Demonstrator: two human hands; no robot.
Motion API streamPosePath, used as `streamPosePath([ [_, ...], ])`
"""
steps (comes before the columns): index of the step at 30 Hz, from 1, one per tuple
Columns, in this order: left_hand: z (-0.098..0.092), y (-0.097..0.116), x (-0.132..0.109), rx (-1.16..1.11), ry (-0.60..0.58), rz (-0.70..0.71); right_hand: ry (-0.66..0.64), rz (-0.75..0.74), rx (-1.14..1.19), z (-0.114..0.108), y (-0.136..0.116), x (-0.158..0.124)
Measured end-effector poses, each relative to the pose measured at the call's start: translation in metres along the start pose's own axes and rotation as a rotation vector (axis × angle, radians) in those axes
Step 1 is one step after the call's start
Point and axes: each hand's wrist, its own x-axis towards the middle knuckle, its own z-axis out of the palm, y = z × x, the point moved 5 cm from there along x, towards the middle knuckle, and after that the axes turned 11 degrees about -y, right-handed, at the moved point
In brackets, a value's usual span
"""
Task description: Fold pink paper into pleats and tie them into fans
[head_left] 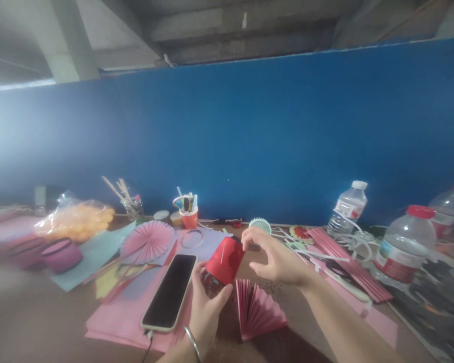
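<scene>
My left hand (208, 307) is closed around a red cup-shaped object (226, 260), tilted above the table. Its fingers and thumb grip the lower end, where a bit of clear material shows. My right hand (274, 254) is at the upper right of the red cup, thumb and bent fingers apart. Its fingertips reach the cup's edge; whether they press on it I cannot tell. Just below lies a pink pleated paper fan (259, 310). Left of my left hand, a phone (170, 292) with a cable rests on pink paper sheets (113, 322).
A pink paper rosette (147, 242), a red cup of tools (189, 218) and a bag of yellow balls (79, 219) stand left. To the right are pink pleated strips (348, 262), a glue gun-like white tool with cable, and bottles (406, 247). A blue wall (249, 136) rises behind.
</scene>
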Motion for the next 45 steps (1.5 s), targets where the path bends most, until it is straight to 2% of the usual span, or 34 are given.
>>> streamPosePath([
  [5, 0.003, 0.003, 0.0, -0.004, 0.001, 0.007, -0.069, 0.05, -0.292, 0.021, -0.002, 0.007],
  [10, 0.001, -0.001, 0.001, -0.004, -0.014, 0.006, -0.083, -0.034, -0.425, 0.034, -0.001, 0.011],
  [24, 0.007, 0.005, 0.0, -0.028, -0.064, 0.001, 0.019, -0.074, -0.498, 0.018, -0.021, 0.006],
  [28, 0.011, 0.002, -0.002, -0.027, -0.131, -0.027, 0.054, -0.084, -0.524, 0.012, -0.024, 0.004],
  [35, 0.016, 0.0, -0.003, -0.005, -0.199, -0.045, 0.082, -0.115, -0.586, 0.008, -0.027, 0.003],
  [45, 0.016, 0.0, -0.003, 0.026, -0.244, -0.054, 0.083, -0.052, -0.571, 0.002, -0.019, 0.0],
])
